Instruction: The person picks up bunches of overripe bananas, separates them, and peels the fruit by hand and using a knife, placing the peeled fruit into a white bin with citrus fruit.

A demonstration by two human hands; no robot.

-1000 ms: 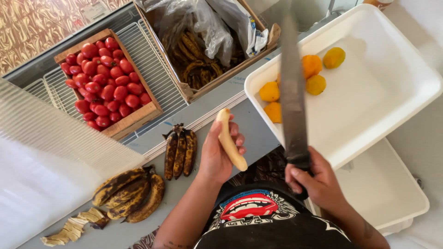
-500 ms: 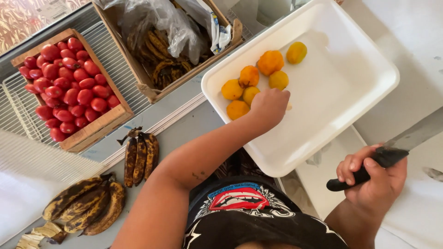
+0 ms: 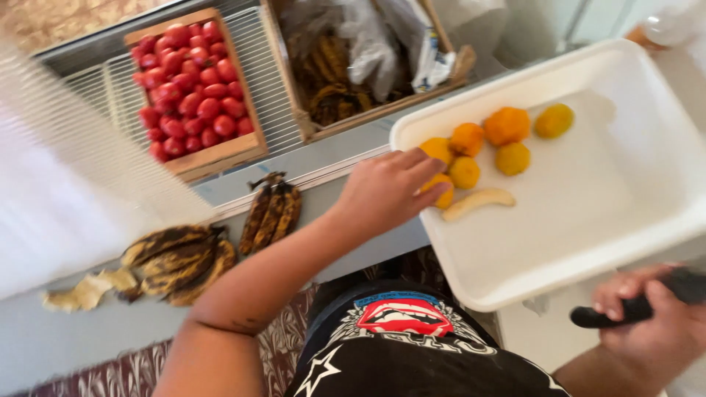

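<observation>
Here, left hand: the left hand (image 3: 386,192) lies over the near-left rim of the large white rectangular plastic tray (image 3: 588,242), fingers loosely spread and half open, holding nothing; the fingertips touch one of the small round orange-yellow fruits (image 3: 467,173).
Peeled piece: a pale, curved peeled banana (image 3: 479,203) lies free on the tray floor, just beside the fingertips and below the fruit cluster.
Right hand: the right hand (image 3: 647,323) is closed in a full fist around the black handle of a knife (image 3: 632,309), low at the right, apart from the tray; the blade is out of view.
Further out, counter: a small bunch of blackened ripe bananas (image 3: 272,213) lies left of the wrist, a bigger dark bunch (image 3: 180,261) beyond it, and pale peel scraps (image 3: 88,290) at the far left.
Back row: a wooden crate of red oval tomatoes (image 3: 191,81) sits on a wire rack, next to a wooden box of dark bananas under grey plastic (image 3: 353,66).
Risk, tray: I think the tray overhangs the counter edge, so pressure from the hand on its rim could tip it and roll the fruits.
Risk, knife: the knife is held outside the view, so a careless swing near the body may cut.
</observation>
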